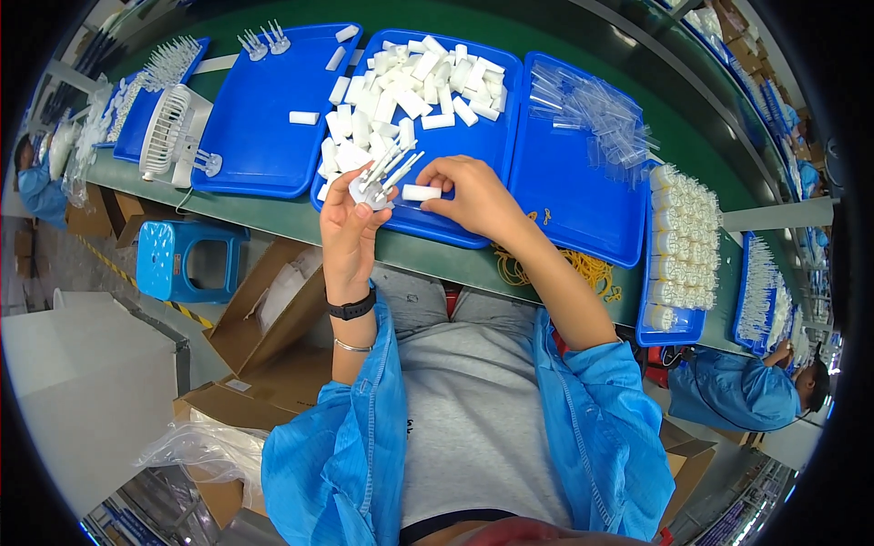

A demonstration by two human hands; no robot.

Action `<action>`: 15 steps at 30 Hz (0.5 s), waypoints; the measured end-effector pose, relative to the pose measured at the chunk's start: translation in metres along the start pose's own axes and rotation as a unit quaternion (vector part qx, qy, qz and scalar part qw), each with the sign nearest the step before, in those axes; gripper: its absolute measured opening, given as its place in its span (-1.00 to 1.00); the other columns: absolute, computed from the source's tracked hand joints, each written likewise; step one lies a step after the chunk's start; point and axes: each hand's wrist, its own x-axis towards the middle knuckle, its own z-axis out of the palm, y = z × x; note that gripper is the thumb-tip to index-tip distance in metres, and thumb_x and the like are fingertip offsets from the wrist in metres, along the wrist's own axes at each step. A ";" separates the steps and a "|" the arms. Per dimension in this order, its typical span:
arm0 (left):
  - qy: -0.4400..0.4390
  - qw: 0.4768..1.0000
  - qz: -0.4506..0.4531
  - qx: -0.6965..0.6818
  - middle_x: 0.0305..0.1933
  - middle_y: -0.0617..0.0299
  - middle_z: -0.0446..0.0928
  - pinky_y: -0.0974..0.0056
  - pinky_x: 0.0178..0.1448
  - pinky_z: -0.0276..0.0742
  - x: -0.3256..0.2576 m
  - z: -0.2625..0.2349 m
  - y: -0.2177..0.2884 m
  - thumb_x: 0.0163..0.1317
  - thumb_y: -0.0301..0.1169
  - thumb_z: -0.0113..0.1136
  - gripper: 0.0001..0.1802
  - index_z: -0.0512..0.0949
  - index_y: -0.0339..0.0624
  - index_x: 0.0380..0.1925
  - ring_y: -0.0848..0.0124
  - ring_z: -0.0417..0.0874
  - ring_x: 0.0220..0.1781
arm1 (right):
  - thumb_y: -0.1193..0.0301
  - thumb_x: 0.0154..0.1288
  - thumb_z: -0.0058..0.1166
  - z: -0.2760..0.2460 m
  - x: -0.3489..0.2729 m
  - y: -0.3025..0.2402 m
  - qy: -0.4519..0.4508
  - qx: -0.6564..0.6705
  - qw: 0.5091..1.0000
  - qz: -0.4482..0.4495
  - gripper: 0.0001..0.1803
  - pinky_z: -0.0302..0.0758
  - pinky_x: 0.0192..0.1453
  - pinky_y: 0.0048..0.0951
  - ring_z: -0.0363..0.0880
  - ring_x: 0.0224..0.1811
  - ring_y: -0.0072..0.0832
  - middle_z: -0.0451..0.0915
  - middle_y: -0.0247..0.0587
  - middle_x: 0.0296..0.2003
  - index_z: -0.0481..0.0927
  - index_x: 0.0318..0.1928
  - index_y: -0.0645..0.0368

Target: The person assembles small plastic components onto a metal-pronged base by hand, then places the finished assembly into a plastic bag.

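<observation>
My left hand (pixel 343 223) is closed round a white plastic piece (pixel 370 189) whose round base carries several thin upright prongs. It is held over the near edge of the middle blue tray (pixel 455 164). Just to its right, my right hand (pixel 469 196) pinches a short white foam tube (pixel 421 193) between thumb and fingers. The tube lies almost level, a small gap away from the pronged piece. Beyond both hands, a heap of white foam pieces (pixel 405 82) fills the far and left parts of that tray.
The left tray (pixel 246 136) holds pronged pieces and a few foam pieces; a small white fan (pixel 173 132) stands beside it. Clear plastic sleeves (pixel 592 109) lie in the right tray. Yellow rubber bands (pixel 583 268) and stacked white assemblies (pixel 683 241) sit further right. A blue stool (pixel 157 259) stands below.
</observation>
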 end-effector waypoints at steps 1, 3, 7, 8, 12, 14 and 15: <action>-0.007 1.000 -0.012 -0.006 0.04 -0.03 0.49 0.37 -0.12 0.68 0.001 0.002 -0.001 0.12 -0.38 0.32 -0.42 0.30 -0.26 0.11 0.18 0.62 -0.01 | 0.48 -0.14 0.38 -0.002 -0.003 0.002 0.040 0.000 0.998 -0.041 -0.68 0.43 -0.35 -0.47 0.50 -0.44 -0.48 0.59 -0.25 -0.45 0.64 -0.27 0.14; 0.000 1.000 -0.014 -0.018 0.02 -0.03 0.50 0.37 -0.12 0.68 -0.001 0.002 -0.005 0.10 -0.37 0.34 -0.41 0.31 -0.27 0.09 0.18 0.64 -0.04 | 0.48 -0.14 0.38 -0.018 -0.012 -0.013 0.042 0.010 0.999 -0.021 -0.67 0.41 -0.37 -0.50 0.49 -0.45 -0.50 0.59 -0.26 -0.44 0.64 -0.26 0.13; -0.014 1.000 -0.020 -0.005 -0.06 0.00 0.54 0.35 -0.14 0.68 -0.006 0.011 -0.009 0.06 -0.32 0.39 -0.42 0.35 -0.29 0.02 0.19 0.67 -0.14 | 0.48 -0.14 0.40 -0.046 -0.038 -0.032 0.105 0.033 0.994 0.020 -0.74 0.36 -0.40 -0.60 0.50 -0.42 -0.59 0.62 -0.30 -0.41 0.60 -0.37 0.13; -0.014 1.000 -0.022 -0.007 -0.06 0.00 0.54 0.35 -0.14 0.68 -0.007 0.013 -0.010 0.06 -0.32 0.39 -0.42 0.35 -0.29 0.02 0.19 0.67 -0.14 | 0.49 -0.14 0.40 -0.050 -0.045 -0.033 0.141 0.036 0.989 0.032 -0.75 0.36 -0.40 -0.60 0.52 -0.40 -0.59 0.62 -0.31 -0.41 0.57 -0.42 0.13; -0.039 0.998 -0.023 0.041 -0.16 0.11 0.54 0.31 -0.18 0.66 -0.010 0.022 -0.015 0.00 -0.32 0.45 -0.44 0.41 -0.31 -0.05 0.25 0.68 -0.19 | 0.59 -0.13 0.34 -0.071 -0.064 -0.041 0.233 0.027 0.971 -0.055 -0.77 0.44 -0.30 -0.56 0.55 -0.33 -0.54 0.63 -0.26 -0.36 0.52 -0.47 0.17; -0.061 0.996 -0.004 0.064 -0.18 0.11 0.57 0.38 -0.20 0.65 -0.012 0.022 -0.018 0.00 -0.16 0.43 -0.37 0.39 -0.25 0.00 0.31 0.67 -0.26 | 0.65 -0.19 0.30 -0.081 -0.068 -0.048 0.252 -0.004 0.965 -0.071 -0.78 0.46 -0.26 -0.52 0.54 -0.30 -0.48 0.61 -0.26 -0.37 0.55 -0.47 0.18; -0.062 0.996 -0.002 0.068 -0.19 0.14 0.55 0.36 -0.20 0.64 -0.013 0.023 -0.020 -0.03 -0.13 0.44 -0.36 0.42 -0.25 -0.03 0.35 0.66 -0.29 | 0.66 -0.23 0.29 -0.085 -0.070 -0.048 0.259 -0.069 0.957 -0.108 -0.76 0.45 -0.25 -0.50 0.54 -0.30 -0.45 0.59 -0.26 -0.39 0.56 -0.47 0.18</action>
